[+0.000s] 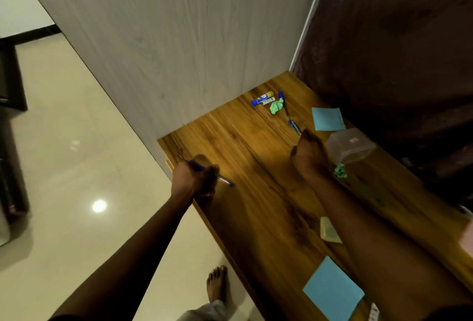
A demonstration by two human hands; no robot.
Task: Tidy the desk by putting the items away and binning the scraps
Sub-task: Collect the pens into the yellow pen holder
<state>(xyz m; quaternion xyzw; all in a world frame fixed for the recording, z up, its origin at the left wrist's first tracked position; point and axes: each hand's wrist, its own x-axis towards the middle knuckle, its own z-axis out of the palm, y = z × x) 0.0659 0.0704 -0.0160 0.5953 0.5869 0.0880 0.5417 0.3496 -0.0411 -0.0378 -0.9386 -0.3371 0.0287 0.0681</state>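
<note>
Head — slim pen (224, 180), grained wooden desk (256, 157).

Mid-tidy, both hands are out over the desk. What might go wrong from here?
1. The left hand grips a blue pen right at the edge of the desk; a slip could send it to the floor.
2. The right hand reaches toward the far pen, close beside the clear container; its forearm might nudge that, or sweep the green scrap at the wrist.
</note>
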